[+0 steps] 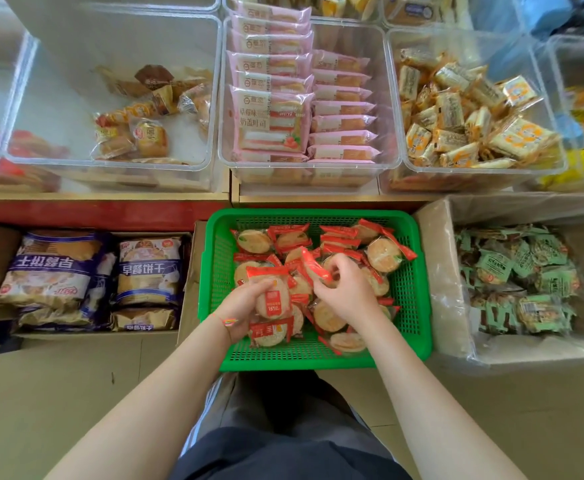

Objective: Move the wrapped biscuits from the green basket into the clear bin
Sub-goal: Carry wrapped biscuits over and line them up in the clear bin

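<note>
We see both hands down inside the green basket (418,271), which sits in the near middle of the scene, just in front of the shelf edge. The basket holds a loose heap of wrapped biscuits (382,254), round and pale in clear wrappers with red ends, spread across most of its floor.

Our left hand (240,308) grips a small stack of these packets (271,299) at the near left of the heap; the fingers curl over the far edge of the top packet and the thumb side lies beneath, so the stack rests in the palm. A thin coloured string circles that wrist.

Our right hand (347,292) is just to the right, palm down over the middle of the heap. Its fingers are bent and pinch the red end of a single packet (313,266), which stands tilted up toward the left, close to the left hand's stack.

Far left of the basket, on the shelf, stands a clear bin (110,168) holding a few wrapped buns toward its right side; none of the red-ended biscuits lie in it. To its right we see a bin of pink wrapped cakes (270,112) in neat rows, and beyond that a bin of small yellow packets (457,126). At near left, a carton holds blue bags (58,268); at near right, a lined box holds green packets (519,275).
</note>
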`<state>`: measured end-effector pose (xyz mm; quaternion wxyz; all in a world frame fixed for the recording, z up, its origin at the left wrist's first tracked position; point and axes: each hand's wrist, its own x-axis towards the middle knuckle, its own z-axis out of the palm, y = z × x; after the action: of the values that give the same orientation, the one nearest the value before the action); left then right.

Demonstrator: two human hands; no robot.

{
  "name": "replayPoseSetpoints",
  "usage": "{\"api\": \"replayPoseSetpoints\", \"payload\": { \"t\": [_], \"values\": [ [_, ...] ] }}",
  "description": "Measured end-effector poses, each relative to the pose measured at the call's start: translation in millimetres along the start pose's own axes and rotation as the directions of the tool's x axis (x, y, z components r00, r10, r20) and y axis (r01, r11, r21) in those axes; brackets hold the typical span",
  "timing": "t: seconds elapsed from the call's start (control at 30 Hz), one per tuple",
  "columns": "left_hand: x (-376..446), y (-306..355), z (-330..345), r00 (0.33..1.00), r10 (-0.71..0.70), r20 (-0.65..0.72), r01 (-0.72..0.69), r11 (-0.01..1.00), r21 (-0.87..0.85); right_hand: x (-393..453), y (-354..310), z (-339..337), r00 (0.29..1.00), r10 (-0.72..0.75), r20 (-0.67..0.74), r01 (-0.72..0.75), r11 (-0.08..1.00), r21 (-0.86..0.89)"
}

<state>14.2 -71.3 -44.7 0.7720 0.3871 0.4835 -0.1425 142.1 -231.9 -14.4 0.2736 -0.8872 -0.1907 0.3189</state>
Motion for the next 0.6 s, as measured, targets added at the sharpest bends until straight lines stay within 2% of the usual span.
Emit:
{"api": "replayPoseSetpoints", "payload": {
  "t": [0.1, 0.17, 0.23, 0.37, 0.43, 0.53, 0.6],
  "values": [
    [-7.5, 18.2, 12.5, 0.981, 0.045, 0.190, -0.012, 0.986, -0.168, -1.2, -32.7, -4.0, 0.986, -0.164, 0.038, 0.165, 0.986, -0.014],
    [-14.2, 31.6, 17.0, 0.955, 0.073, 0.288, -0.021, 0.984, -0.179, -1.9, -48.4, -5.7, 0.968, -0.190, 0.163, 0.197, 0.980, -0.029],
    [-24.0, 44.3, 17.8, 0.946, 0.069, 0.317, -0.027, 0.991, -0.134, -2.9, -59.4, -11.9, 0.950, -0.175, 0.258, 0.189, 0.982, -0.029],
    [-43.1, 66.7, 7.9, 0.969, 0.101, 0.225, -0.094, 0.995, -0.039, -0.7, -70.4, -30.6, 0.966, -0.148, 0.212, 0.150, 0.989, 0.006],
    [-50.2, 78.0, 3.4, 0.974, 0.119, 0.193, -0.121, 0.993, -0.001, 0.5, -75.4, -38.5, 0.974, -0.102, 0.203, 0.087, 0.993, 0.081],
    [-58.0, 91.6, 0.0, 0.990, 0.116, 0.084, -0.114, 0.993, -0.029, 0.5, -80.5, -49.3, 0.969, -0.006, 0.247, -0.062, 0.962, 0.267],
    [-61.3, 99.1, -7.8, 0.993, 0.113, 0.022, -0.111, 0.992, -0.067, 0.8, -83.7, -51.2, 0.943, -0.018, 0.333, -0.162, 0.849, 0.504]
  ]
}}
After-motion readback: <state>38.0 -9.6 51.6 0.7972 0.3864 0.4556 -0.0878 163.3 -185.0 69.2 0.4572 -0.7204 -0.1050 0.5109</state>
